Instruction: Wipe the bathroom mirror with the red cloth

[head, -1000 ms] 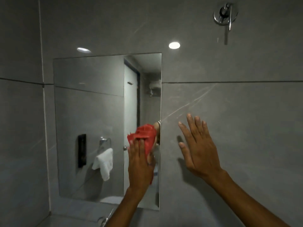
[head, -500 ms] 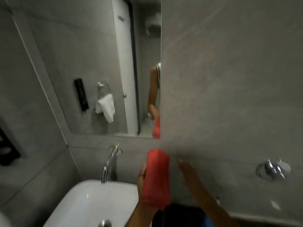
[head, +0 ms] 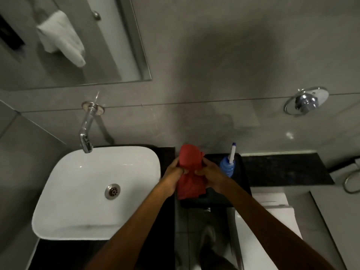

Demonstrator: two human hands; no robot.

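Both hands, left (head: 176,175) and right (head: 211,177), pinch one red cloth (head: 190,172) between them over the dark bench (head: 282,168). Left: one white sink (head: 78,191), one tap (head: 86,131). Up-left, one mirror (head: 109,51). Right: one blue bottle (head: 228,166).

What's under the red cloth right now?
The red cloth is gripped by the left hand and right hand above a black tray holding a blue bottle. The tray surface directly beneath the cloth is hidden.
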